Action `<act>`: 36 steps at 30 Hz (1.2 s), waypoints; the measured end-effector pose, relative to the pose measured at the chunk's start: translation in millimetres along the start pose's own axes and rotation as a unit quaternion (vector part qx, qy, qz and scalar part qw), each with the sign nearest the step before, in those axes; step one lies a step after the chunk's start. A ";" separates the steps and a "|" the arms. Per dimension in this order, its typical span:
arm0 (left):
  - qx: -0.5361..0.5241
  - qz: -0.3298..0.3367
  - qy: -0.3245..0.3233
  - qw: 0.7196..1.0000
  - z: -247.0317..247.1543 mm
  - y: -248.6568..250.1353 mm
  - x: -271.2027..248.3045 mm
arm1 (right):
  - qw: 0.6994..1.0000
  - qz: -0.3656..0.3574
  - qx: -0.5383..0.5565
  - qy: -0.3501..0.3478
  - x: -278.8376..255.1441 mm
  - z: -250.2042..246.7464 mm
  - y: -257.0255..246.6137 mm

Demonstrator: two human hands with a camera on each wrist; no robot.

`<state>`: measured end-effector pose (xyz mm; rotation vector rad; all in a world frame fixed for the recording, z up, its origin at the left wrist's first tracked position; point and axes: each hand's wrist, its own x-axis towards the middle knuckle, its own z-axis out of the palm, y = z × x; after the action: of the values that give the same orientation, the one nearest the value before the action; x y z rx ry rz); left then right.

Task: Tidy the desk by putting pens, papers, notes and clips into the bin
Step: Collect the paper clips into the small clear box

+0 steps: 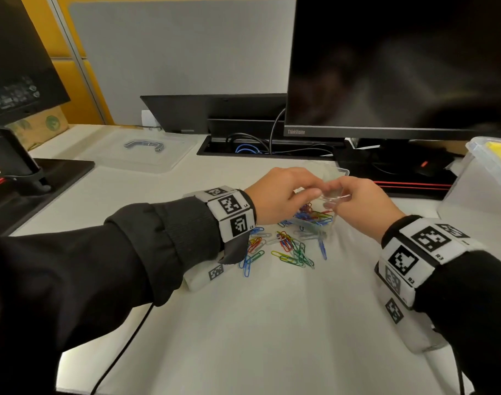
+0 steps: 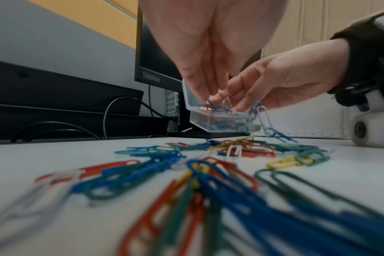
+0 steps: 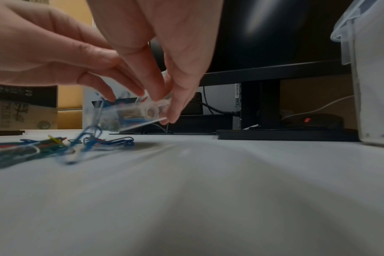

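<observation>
A small clear clip box [image 1: 333, 195] hangs tilted just above the desk with coloured clips inside. My left hand [image 1: 309, 192] pinches its near rim from the left, fingers pointing down at the opening [image 2: 206, 93]. My right hand [image 1: 332, 201] pinches its right end [image 3: 164, 107]. A few linked clips [image 2: 265, 121] dangle from the box down to the desk. Several loose coloured paper clips [image 1: 289, 249] lie scattered under and in front of both hands. The clear bin [image 1: 477, 178] stands at the right edge with yellow notes [image 1: 500, 152] inside.
The bin's clear lid [image 1: 141, 152] lies at the back left. A black monitor [image 1: 400, 67] stands behind the hands, with a mouse [image 1: 426, 166] on its base. A cable tray [image 1: 258, 149] runs along the back. A second monitor's stand [image 1: 15, 172] is at the left.
</observation>
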<state>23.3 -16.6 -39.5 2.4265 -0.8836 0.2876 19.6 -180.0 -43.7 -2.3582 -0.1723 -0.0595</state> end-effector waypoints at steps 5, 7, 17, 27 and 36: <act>-0.009 0.006 0.035 0.999 -3.2 1.5 -3.0 | 1.000 0.003 0.004 0.016 2.4 0.6 1.6; -0.011 0.029 -0.015 0.999 -2.9 5.2 -5.4 | 1.000 0.005 0.011 0.024 2.8 -0.3 1.3; 0.050 0.063 -0.104 0.991 -3.8 6.7 -6.0 | 0.998 0.025 0.045 0.035 3.3 -0.7 1.0; -0.015 0.070 0.048 0.996 -2.5 4.8 -3.6 | 0.998 0.015 0.013 0.059 2.3 -2.4 1.9; -0.049 -0.020 0.043 0.998 -3.1 3.2 -0.9 | 0.999 0.011 0.031 0.041 3.3 0.2 1.2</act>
<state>20.4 -16.5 -35.9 2.3206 -0.7922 0.3240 23.1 -180.4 -44.4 -2.2904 -0.1068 -0.1394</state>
